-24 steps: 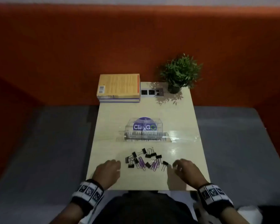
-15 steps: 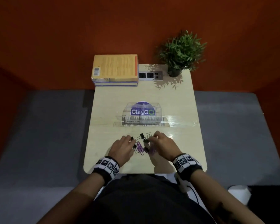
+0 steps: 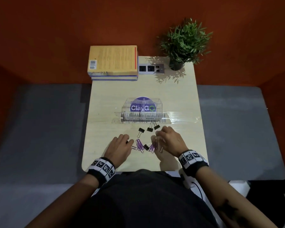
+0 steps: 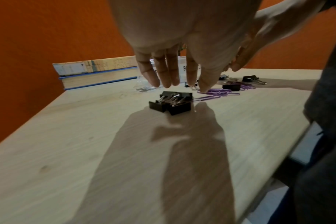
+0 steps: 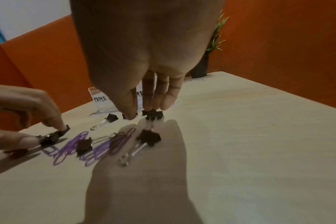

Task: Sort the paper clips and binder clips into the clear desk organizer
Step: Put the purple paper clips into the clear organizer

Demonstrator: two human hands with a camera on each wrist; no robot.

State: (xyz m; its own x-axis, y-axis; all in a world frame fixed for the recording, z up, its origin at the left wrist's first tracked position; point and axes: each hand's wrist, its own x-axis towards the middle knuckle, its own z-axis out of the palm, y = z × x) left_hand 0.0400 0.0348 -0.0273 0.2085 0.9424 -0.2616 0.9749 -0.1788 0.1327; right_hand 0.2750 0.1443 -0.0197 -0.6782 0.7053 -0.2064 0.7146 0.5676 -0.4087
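Okay, my left hand [image 3: 120,148] pinches a small cluster of binder clips [image 4: 171,102] on the surface [image 3: 105,99]; I'd judge them light, stiff, best taken by the bodies. Purple paper clips [image 3: 139,145] look thin, slippery. Right hand [image 3: 169,140] fingers [image 5: 168,97] are loose over another.

Black binder clips [image 3: 149,128] and purple paper clips [image 3: 139,144] lie scattered flat on the table before me — all outside the clear desk organizer [image 3: 142,115], which stands upright just beyond, its compartments labelled.
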